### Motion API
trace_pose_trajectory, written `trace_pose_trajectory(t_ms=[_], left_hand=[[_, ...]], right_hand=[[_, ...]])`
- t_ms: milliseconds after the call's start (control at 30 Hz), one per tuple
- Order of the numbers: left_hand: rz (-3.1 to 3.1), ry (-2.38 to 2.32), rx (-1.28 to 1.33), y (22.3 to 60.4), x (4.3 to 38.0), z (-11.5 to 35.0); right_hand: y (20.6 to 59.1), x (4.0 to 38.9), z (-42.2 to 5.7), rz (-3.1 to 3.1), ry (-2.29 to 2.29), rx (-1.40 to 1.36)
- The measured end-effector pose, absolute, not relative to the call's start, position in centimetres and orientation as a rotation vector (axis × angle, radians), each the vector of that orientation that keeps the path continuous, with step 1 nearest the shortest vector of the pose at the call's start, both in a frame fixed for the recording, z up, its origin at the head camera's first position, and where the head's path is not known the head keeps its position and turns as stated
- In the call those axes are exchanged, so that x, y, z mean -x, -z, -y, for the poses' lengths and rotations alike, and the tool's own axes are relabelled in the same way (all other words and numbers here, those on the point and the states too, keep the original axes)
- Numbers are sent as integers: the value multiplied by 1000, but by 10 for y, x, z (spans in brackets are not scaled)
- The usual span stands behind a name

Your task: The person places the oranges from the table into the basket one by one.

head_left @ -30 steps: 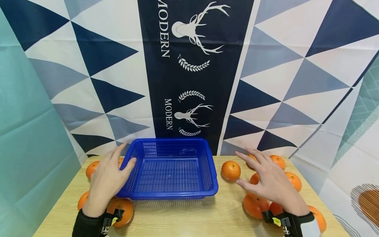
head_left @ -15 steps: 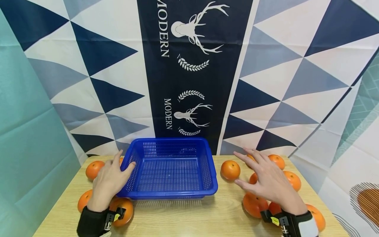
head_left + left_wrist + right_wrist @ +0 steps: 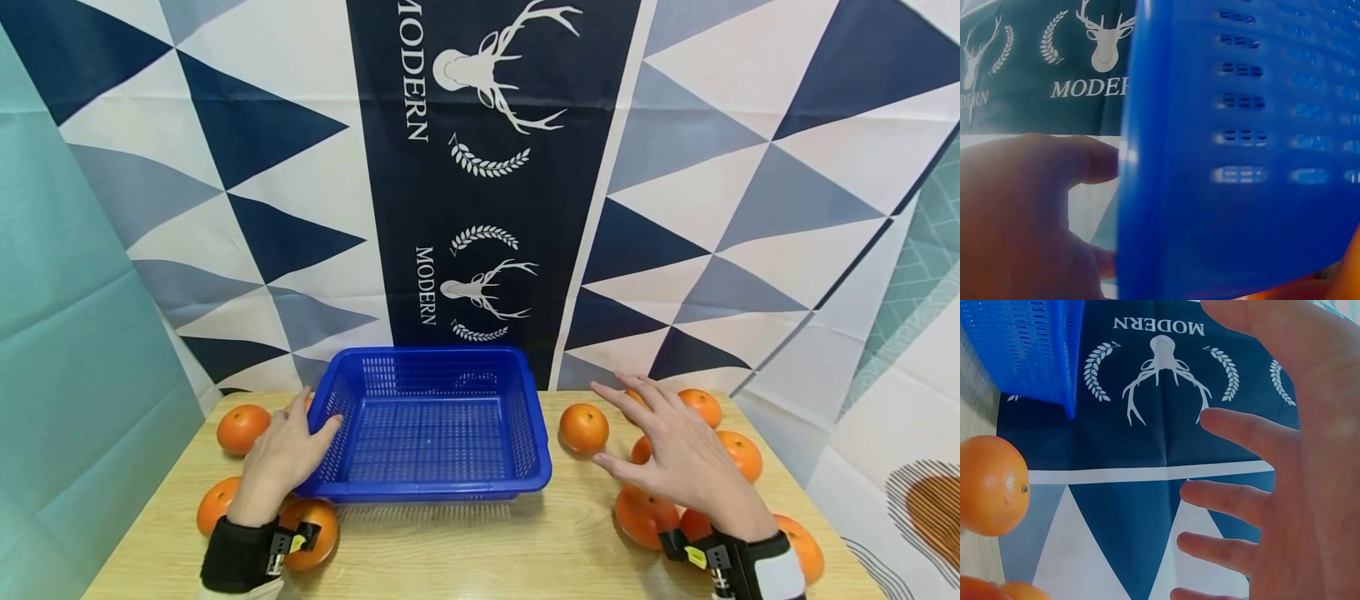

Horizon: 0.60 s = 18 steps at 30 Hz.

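Observation:
A blue perforated plastic basket (image 3: 427, 442) stands on the table toward the back. At its left side is my left hand (image 3: 285, 454), thumb reaching over the rim and fingers on the outer side. In the left wrist view, the basket's rim (image 3: 1144, 156) cuts off the fingertips (image 3: 1094, 162), so firm contact cannot be told. My right hand (image 3: 671, 454) hovers over a group of oranges (image 3: 647, 517) with its fingers spread and nothing held. A single orange (image 3: 583, 428) sits between that hand and the basket. In the right wrist view, the open right hand (image 3: 1310, 487) shows separated fingers.
More oranges lie left of the basket, such as one orange (image 3: 243, 428) at the back and another orange (image 3: 311, 533) by the left wrist. The wooden table (image 3: 435, 554) ends at a patterned cloth backdrop (image 3: 480, 192). A teal cloth (image 3: 82, 375) hangs at the left.
My left hand has lowered and shifted slightly right, closer against the basket's left rim. The right hand, the basket and the oranges have stayed nearly in place.

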<state>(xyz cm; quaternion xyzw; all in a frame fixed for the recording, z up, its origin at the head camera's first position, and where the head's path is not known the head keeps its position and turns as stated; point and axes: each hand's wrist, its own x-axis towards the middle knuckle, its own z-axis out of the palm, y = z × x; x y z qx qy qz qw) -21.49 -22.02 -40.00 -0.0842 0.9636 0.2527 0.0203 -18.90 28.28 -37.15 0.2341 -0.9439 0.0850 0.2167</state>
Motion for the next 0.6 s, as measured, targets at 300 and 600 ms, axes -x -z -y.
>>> trace_pose_trajectory(t_ms=[300,600], left_hand=[[-2919,-963,196,409,218,221],[-2761,-1159,242,413,223,226]], right_hand=[[371,189,-282,2628,-235,-640],[369,189,-282,2647,-238,-632]])
